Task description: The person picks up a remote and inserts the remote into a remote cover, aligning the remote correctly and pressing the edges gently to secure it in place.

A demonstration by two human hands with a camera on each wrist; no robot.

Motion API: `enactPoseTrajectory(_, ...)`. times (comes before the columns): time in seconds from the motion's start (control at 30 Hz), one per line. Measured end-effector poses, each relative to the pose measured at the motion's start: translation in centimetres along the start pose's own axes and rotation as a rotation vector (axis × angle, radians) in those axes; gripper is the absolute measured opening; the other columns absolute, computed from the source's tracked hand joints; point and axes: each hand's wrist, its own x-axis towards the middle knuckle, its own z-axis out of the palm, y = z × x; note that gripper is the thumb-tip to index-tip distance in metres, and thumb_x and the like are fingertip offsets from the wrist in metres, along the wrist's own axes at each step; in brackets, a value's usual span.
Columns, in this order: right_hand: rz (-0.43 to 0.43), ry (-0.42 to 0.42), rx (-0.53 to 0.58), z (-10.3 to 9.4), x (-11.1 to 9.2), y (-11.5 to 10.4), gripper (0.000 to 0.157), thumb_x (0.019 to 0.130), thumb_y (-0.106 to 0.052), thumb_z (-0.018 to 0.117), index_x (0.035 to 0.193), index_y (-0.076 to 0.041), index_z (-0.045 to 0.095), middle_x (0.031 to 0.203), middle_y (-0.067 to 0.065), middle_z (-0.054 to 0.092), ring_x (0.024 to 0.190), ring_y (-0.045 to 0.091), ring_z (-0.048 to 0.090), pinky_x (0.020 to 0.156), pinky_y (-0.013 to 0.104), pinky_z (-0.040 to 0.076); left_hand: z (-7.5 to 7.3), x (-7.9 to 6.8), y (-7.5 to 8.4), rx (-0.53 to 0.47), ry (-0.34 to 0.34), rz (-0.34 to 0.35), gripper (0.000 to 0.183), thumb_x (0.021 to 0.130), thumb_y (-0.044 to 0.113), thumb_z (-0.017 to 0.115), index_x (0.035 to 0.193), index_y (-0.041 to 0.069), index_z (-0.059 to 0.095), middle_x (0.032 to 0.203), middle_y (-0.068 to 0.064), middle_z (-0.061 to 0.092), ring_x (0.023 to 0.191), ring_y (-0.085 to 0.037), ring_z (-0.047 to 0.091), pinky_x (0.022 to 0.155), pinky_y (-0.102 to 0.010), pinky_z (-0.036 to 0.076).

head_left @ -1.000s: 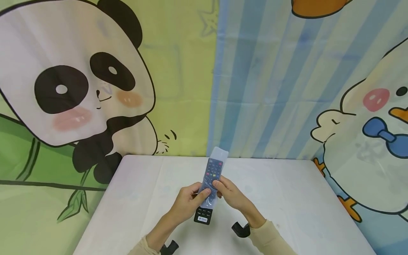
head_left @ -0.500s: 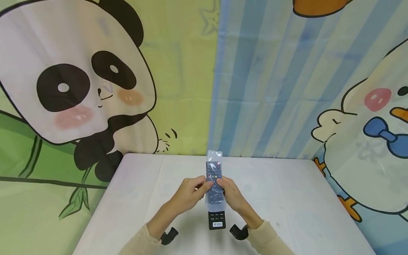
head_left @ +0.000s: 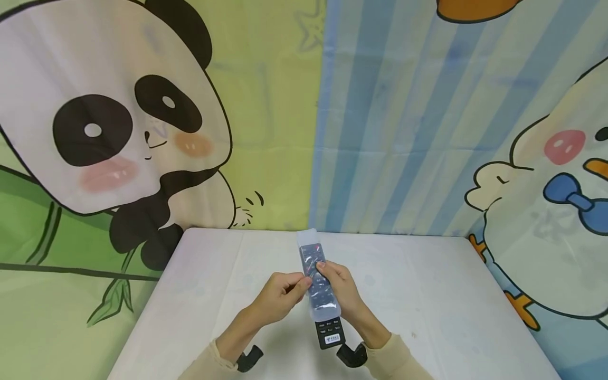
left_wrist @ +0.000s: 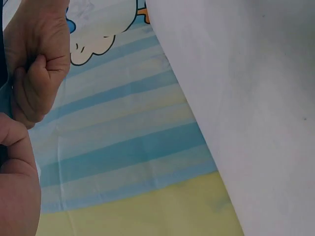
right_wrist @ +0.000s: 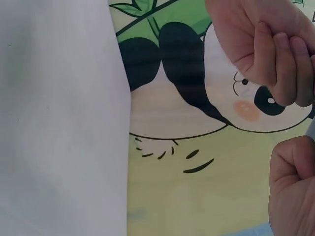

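Above white tabletop (head_left: 418, 295), left hand (head_left: 277, 298) and right hand (head_left: 345, 290) pinch a plastic sleeve (head_left: 307, 237), black remote (head_left: 329, 329) mostly inside.

A white table (head_left: 404, 285) has a straight far edge with rounded corners. From that edge, a faint crease (head_left: 236, 258) runs toward the near side. Well apart from the edge lie a small brownish spot (head_left: 413, 334) and, nearer the table's middle, a soft grey shadow (head_left: 290, 343).

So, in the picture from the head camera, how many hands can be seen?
2. The left hand pinches the left edge of the plastic sleeve around the remote control; the right hand grips the remote control on its right side.
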Motion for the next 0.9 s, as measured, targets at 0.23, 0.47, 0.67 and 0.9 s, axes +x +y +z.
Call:
enactPoseTrajectory(0.23,-0.006,0.065,0.015,0.4,0.5,0.1,0.041,0.107,-0.029,0.048,0.099,0.007,0.064,0.074,0.008,0.060,0.060,0.011,0.058,0.051,0.023,0.049,0.4,-0.1,0.8,0.076,-0.002,0.027,0.033,0.100,-0.006,0.053,0.071,0.011,0.052,0.055,0.005,0.041,0.050,0.003,0.033,0.039,-0.017,0.027)
enactPoseTrajectory(0.47,-0.013,-0.001,-0.119,-0.2,0.9,0.0,0.048,0.108,-0.033,0.043,0.105,0.012,0.059,0.080,0.004,0.065,0.067,0.013,0.062,0.057,0.028,0.053,0.0,0.3,0.4,0.168,0.031,-0.115,0.027,0.105,0.016,0.055,0.079,0.014,0.056,0.062,0.014,0.039,0.054,-0.001,0.037,0.045,-0.019,0.031)
enactPoseTrajectory(0.67,-0.051,-0.146,-0.254,-0.8,0.7,0.2,0.039,0.111,-0.021,0.037,0.113,0.010,0.060,0.087,0.007,0.065,0.073,0.015,0.063,0.062,0.032,0.055,-1.7,0.5,-0.6,0.218,0.082,-0.155,0.035,0.105,0.022,0.055,0.070,0.021,0.051,0.059,0.014,0.046,0.051,-0.003,0.042,0.042,-0.022,0.033)
enactPoseTrajectory(0.9,-0.067,-0.168,-0.279,-1.1,0.5,0.7,0.036,0.110,-0.018,0.037,0.110,0.009,0.060,0.083,0.006,0.060,0.070,0.013,0.060,0.059,0.031,0.053,-2.9,1.8,-1.0,0.182,0.097,-0.182,0.030,0.104,0.026,0.059,0.074,0.021,0.052,0.061,0.011,0.047,0.053,-0.007,0.045,0.044,-0.024,0.036)
